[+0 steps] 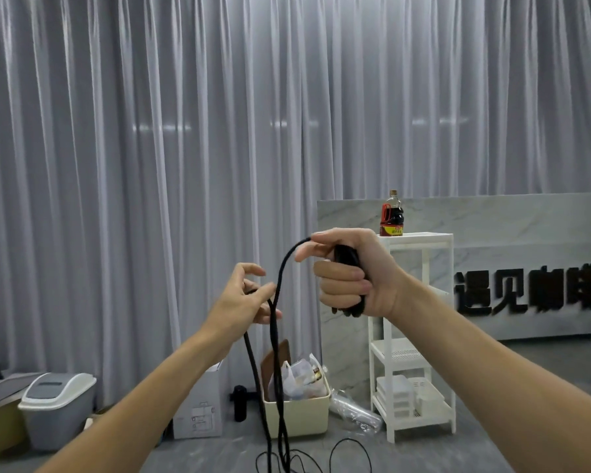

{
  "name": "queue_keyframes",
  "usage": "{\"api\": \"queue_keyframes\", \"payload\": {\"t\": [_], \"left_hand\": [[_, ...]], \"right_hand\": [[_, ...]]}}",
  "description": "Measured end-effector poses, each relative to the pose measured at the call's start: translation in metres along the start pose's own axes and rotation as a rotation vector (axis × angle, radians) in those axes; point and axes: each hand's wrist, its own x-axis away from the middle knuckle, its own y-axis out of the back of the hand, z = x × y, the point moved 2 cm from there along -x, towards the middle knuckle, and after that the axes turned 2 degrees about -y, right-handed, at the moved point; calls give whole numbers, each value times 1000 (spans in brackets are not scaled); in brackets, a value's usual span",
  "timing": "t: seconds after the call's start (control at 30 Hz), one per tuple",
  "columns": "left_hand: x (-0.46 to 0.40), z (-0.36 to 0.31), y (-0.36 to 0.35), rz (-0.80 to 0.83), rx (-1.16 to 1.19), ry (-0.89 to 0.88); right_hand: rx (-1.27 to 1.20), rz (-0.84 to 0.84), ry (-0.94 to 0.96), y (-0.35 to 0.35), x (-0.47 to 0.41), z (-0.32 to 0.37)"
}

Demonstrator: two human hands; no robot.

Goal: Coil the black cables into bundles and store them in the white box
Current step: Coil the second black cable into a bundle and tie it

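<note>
My right hand [350, 273] is raised at chest height and grips a bundle of black cable [347, 257] in its curled fingers, with thumb and forefinger pinching the strand that leaves the top. That strand arcs left and down to my left hand [244, 300], whose fingers hold the black cable [277, 336] loosely. Two strands hang from there to the floor, where thin black cable loops [350, 454] lie. A cream-white box [297, 416] stands on the floor behind the hanging strands, stuffed with bags.
A white shelf rack [413, 336] with a soy sauce bottle [392, 215] on top stands right of the box. A grey lidded bin [57, 409] and a cardboard box [198, 404] sit at left. Grey curtains hang behind; a marble panel with black lettering is at right.
</note>
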Motion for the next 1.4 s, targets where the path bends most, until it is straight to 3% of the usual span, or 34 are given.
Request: {"api": "queue_keyframes", "payload": {"t": [0.1,0.2,0.37,0.53,0.67,0.8,0.93,1.07,1.17,1.23,1.3,1.4], "left_hand": [[5,0,-5,155,-155,-44],[13,-3,-16,244,-166,-70],[20,-16,-29,301,70,-116],[28,-13,-51,233,444,116],[41,4,-69,326,583,268],[41,6,-67,459,328,231],[42,4,-54,564,-60,210],[39,-3,-35,673,-359,152],[34,-5,-29,686,-567,36],[31,-5,-26,637,-675,-57],[29,-4,-22,603,-722,-144],[26,-5,-12,513,-630,-189]], "right_hand": [[-163,197,-3,-13,1,-3],[-240,253,11,-22,-3,-7],[-207,163,70,-27,-13,-14],[-205,-17,182,-24,-18,-12],[-241,-152,276,-23,-19,-3],[-58,-299,335,-19,-24,-5],[509,-556,300,-6,-21,-9],[923,-667,154,9,-15,-15],[1128,-674,-126,15,-15,-23],[1244,-589,-377,14,-15,-29],[1333,-497,-588,12,-15,-34],[1317,-558,-680,18,-7,-34]]}}
